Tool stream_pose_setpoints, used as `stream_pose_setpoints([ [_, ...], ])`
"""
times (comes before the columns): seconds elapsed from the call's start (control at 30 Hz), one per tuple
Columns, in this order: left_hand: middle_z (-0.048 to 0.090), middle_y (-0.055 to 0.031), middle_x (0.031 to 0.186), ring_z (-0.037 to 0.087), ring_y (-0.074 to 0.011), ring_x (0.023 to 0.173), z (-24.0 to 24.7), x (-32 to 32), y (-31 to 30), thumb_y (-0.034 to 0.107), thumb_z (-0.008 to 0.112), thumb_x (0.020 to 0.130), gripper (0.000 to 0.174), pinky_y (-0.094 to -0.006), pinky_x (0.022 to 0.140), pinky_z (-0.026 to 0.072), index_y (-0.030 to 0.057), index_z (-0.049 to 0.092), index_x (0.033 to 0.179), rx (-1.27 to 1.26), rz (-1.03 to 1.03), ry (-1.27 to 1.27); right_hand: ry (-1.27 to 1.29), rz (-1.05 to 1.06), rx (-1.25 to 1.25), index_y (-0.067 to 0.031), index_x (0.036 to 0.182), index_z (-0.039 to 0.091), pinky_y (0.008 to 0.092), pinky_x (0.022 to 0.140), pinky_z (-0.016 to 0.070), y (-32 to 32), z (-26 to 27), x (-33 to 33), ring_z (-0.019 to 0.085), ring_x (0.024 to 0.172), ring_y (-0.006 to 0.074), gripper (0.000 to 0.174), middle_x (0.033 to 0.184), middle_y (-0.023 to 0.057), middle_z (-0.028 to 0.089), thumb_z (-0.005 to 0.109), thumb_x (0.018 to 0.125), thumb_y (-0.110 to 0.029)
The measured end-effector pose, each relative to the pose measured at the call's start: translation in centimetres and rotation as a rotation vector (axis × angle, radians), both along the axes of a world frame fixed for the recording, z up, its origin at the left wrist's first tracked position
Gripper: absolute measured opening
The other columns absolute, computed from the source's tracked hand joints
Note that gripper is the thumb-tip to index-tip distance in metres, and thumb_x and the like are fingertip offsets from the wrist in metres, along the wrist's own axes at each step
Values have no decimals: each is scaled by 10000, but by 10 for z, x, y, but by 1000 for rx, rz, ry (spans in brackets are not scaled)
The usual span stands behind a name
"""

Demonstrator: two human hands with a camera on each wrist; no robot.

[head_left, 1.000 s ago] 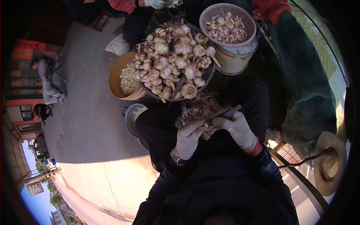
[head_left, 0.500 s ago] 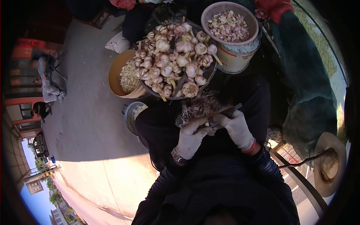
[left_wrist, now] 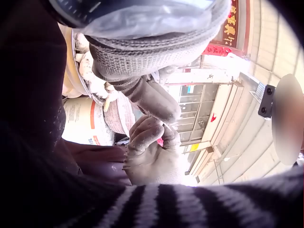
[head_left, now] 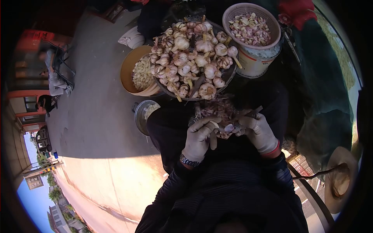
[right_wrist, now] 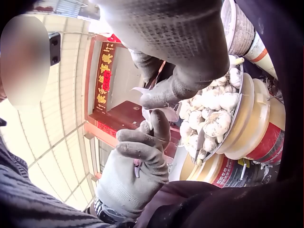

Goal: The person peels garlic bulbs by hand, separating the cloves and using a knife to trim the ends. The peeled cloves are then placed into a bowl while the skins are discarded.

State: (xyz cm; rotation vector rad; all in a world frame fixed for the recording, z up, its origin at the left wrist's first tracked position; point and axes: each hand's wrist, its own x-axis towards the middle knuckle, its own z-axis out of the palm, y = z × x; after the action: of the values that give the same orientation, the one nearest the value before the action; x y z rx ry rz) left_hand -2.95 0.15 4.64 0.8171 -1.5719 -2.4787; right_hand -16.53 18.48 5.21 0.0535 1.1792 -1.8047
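- L hand point(head_left: 197, 141): fingers curled, thumb + finger pinching a pale clove point(head_left: 214, 124); clove sits at the tips, prob. so it stays exposed & easy to turn.
- R hand point(head_left: 259, 134): curled round what looks like a knife point(head_left: 257, 110); grey end pokes out past the knuckles, rest hidden by the glove, so can't tell how the edge lies.
- Purple piece point(head_left: 229, 127) btwn the hands, nearer R fingertips; R wrist view shows thin purplish skin there. Can't tell which fingers bear it.
- R wrist view also shows a pink bit point(right_wrist: 137, 166) against L palm, inside the curled fingers, prob. tucked there to free the tips.
- Hands close together over the lap, prob. for steadiness & short moves.
- Skins point(head_left: 219, 106) piled just beyond the fingers, prob. as they drop close to the work.
- Bulbs point(head_left: 202, 46) heaped in pan point(head_left: 233, 77), right past the skins; prob. set there for short reach.
- Tub point(head_left: 126, 73) w/ pale cloves, L of pan; small bowl point(head_left: 140, 121) w/ more pale ones by L knee, likely handy for L hand.
- Colander point(head_left: 277, 29) of purplish cloves on pail point(head_left: 254, 66), R of pan; pail prob. keeps it raised.
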Motion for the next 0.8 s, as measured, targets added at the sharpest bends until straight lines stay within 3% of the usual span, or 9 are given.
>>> stream_pose_setpoints([
  [0.1,743,-102,878,531,-107,480,-9,5,-4,155,509,1056,301,-239,501,433,-43,672,1214,33,2,-18,22,69,7,111,1123,668,361,780,630,8,-7,-8,759,869,277,298,996,198,744,671,938,-123],
  [0.27,737,-90,863,475,-82,457,-7,5,-7,146,522,1051,287,-223,503,406,-45,683,1192,75,41,27,169,211,116,73,1081,653,296,772,568,4,-12,-6,694,821,202,346,952,123,703,629,916,-230],
  [0.33,729,-88,874,496,-87,478,-4,4,-7,131,518,1048,292,-221,490,397,-49,689,1203,102,55,32,435,210,-10,60,1113,646,293,806,549,-5,-16,0,677,865,182,337,976,115,702,618,925,-218],
  [0.37,722,-86,885,517,-93,499,-4,4,-7,116,514,1046,298,-220,478,387,-53,694,1214,127,66,28,447,238,-102,42,1145,642,287,833,532,-11,-16,3,661,898,159,290,984,104,705,606,949,-168],
  [0.43,719,-93,864,508,-93,484,-4,2,-5,110,529,1037,285,-228,485,400,-56,693,1200,99,74,33,198,263,54,31,1136,651,284,827,530,-26,0,12,652,895,136,235,987,88,704,628,964,-127],
  [0.47,717,-101,843,499,-94,470,-3,1,-5,105,543,1027,272,-237,492,413,-59,692,1186,67,83,33,194,264,89,32,1043,687,245,779,525,-33,7,16,656,866,106,279,963,52,712,727,972,-234],
  [0.5,717,-101,843,499,-94,470,-1,-1,-5,105,543,1027,272,-237,492,413,-59,692,1186,69,88,36,197,269,90,32,1043,687,245,779,525,-36,7,18,656,866,106,279,963,52,712,727,972,-234],
  [0.6,711,-108,834,520,-102,479,8,0,-4,73,572,1005,246,-238,473,410,-60,711,1158,20,79,-66,332,246,207,-6,1016,716,223,621,508,-41,0,26,620,684,70,173,821,14,691,777,921,-137],
  [0.8,696,-111,805,523,-103,470,14,4,-14,48,591,994,201,-229,454,391,-51,721,1111,57,-75,-121,230,384,71,12,954,681,252,597,476,-33,5,14,595,637,108,93,827,49,690,716,910,-61],
])
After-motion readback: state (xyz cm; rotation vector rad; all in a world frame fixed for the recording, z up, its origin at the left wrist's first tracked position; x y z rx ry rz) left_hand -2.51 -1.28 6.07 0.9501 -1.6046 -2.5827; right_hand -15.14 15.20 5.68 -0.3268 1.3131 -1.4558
